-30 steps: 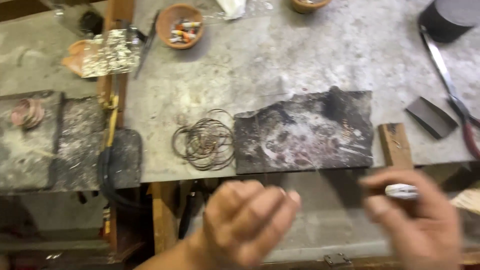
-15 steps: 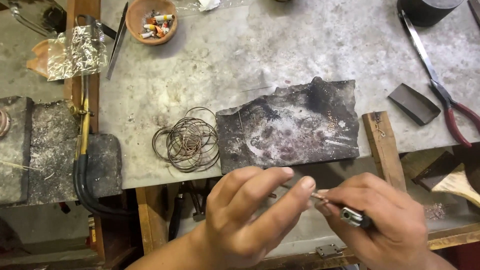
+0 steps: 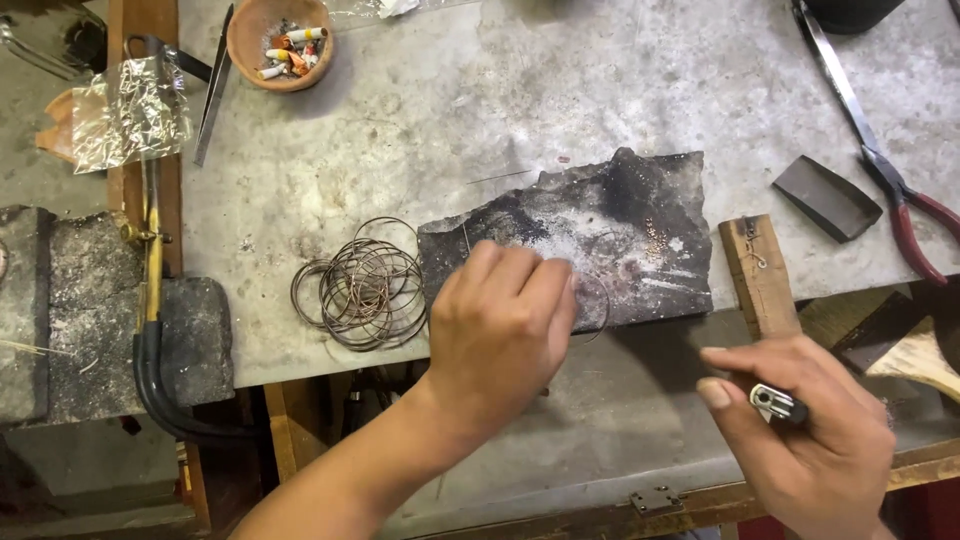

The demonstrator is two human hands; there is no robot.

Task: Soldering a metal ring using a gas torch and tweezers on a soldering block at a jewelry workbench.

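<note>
My left hand (image 3: 500, 330) reaches over the front edge of a charred dark slab (image 3: 600, 235) and pinches a thin wire ring (image 3: 597, 305) that rests on the slab's near edge. My right hand (image 3: 805, 430) hovers lower right, below the bench edge, closed around a small dark lighter with a metal top (image 3: 775, 402). A heap of several thin wire rings (image 3: 365, 285) lies on the grey metal bench (image 3: 480, 110) just left of the slab.
A clay bowl of cigarette butts (image 3: 278, 40) and tweezers (image 3: 213, 88) sit at the back left. Crumpled foil (image 3: 128, 112), a brass torch with black hose (image 3: 150, 290) and grey blocks (image 3: 195, 335) are at left. Red-handled shears (image 3: 880, 160), a dark wedge (image 3: 825, 197) and a wooden peg (image 3: 757, 275) are at right.
My left hand moved away from the right hand and up onto the slab's front edge, taking a wire ring there. My right hand drew back to the lower right with the lighter.
</note>
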